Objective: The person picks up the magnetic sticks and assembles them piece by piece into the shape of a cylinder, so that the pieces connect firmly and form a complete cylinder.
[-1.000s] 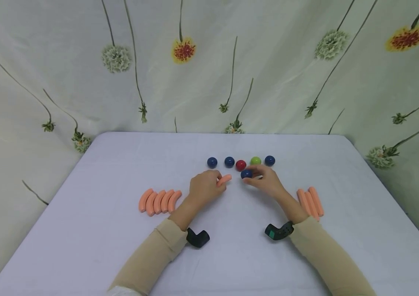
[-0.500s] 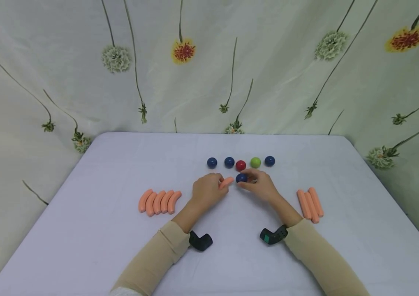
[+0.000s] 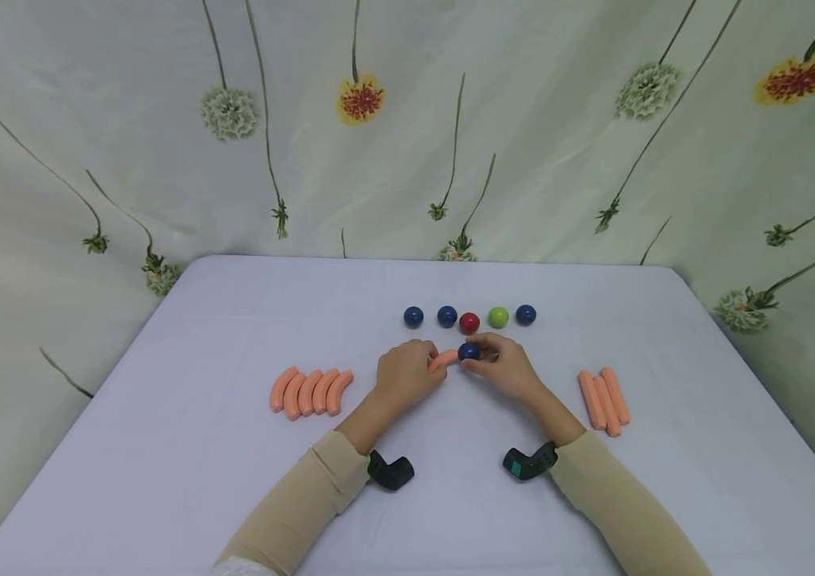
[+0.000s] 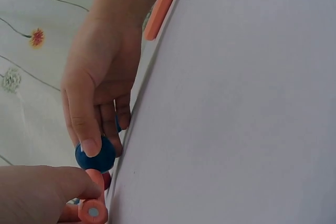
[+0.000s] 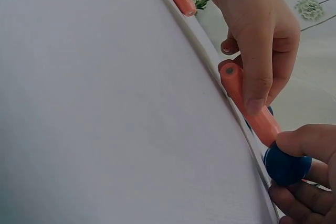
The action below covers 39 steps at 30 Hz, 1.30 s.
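Two sleeved arms converge; left hand pinches orange stick, right hand pinches blue ball at stick's tip.

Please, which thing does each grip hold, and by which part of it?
Left grip: an orange sausage-shaped piece, held around its middle. Right grip: a blue ball, held by opposite sides.

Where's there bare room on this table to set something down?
Left of the five orange pieces, right of the three orange pieces, and beyond the ball row. Crowded in the middle: left grip holds another orange piece, right grip a blue ball, near that row.
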{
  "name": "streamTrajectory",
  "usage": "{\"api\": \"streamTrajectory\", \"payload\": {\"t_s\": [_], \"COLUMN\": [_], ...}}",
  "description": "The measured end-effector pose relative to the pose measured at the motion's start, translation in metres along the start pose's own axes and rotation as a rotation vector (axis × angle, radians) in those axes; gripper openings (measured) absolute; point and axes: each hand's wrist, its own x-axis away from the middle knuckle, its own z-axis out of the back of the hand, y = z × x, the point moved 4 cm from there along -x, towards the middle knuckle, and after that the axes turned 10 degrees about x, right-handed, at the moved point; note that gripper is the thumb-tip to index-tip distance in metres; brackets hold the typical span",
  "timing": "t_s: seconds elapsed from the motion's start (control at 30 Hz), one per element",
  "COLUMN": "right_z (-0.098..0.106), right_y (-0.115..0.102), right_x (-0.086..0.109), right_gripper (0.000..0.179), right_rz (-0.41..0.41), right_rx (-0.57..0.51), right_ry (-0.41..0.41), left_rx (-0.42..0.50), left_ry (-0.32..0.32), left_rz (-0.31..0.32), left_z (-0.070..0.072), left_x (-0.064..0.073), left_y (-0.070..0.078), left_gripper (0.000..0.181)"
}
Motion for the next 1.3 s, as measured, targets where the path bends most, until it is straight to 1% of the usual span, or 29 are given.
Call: {"api": "streamTrajectory", "payload": {"t_s": [0.1,0.2,0.4,0.6,0.93,1.1,1.23,1.3], "right_z": [0.0,-0.001,-0.002,-0.004,-0.005,-0.004,-0.005,-0.006], "right_y": [0.0,0.001,0.003,0.007,0.009,0.01,0.009,0.01], "right_x": [0.001,0.001,0.001,0.002,0.002,0.003,0.005,0.005], "right_gripper": [0.039,0.039,0.038,0.039,0.037,0.035,0.032,0.029], "right_rz": [0.004,0.008,0.015,0.002,0.011,0.029,0.076,0.095], "right_rx": [-0.001,-0.001,-0.002,-0.007,-0.014,-0.012,-0.028,-0.039], "right_ry": [0.005,0.011,0.022,0.018,0.03,0.051,0.056,0.057], "left_rx": [-0.002,0.003,0.016,0.012,-0.006,-0.014,-0.021,-0.012], "left_ry": [0.005,0.003,-0.013,-0.025,-0.003,0.015,0.029,0.038], "left_rz": [-0.009,-0.004,0.012,0.016,0.012,0.056,0.109,0.124], "left_z": [0.0,-0.001,-0.002,-0.003,-0.002,-0.004,-0.005,-0.004], "left_x": [0.0,0.0,0.0,-0.001,0.0,0.0,0.002,0.002], "left_y": [0.0,-0.001,-0.002,-0.003,-0.004,-0.007,-0.009,-0.01], "left_gripper": [0.016,0.014,0.016,0.017,0.019,0.025,0.029,0.03]}}
